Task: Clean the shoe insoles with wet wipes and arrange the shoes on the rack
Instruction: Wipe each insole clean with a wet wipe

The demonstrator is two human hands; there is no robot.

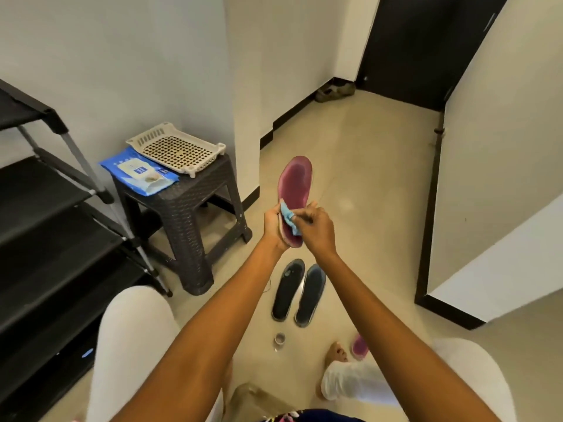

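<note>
My left hand (274,228) grips the heel end of a purple insole (295,184) held upright in front of me. My right hand (316,226) pinches a light blue wet wipe (288,215) against the insole's lower part. Two dark insoles (299,292) lie side by side on the floor below my hands. A second purple insole (359,347) lies on the floor by my right foot. The blue wet wipes pack (138,172) sits on a dark wicker stool (189,214). The black shoe rack (45,233) stands at the left.
A beige perforated tray (176,147) rests on the stool beside the wipes pack. A small round lid or tape roll (279,339) lies on the floor near my legs. A pair of shoes (335,91) sits by the far dark door.
</note>
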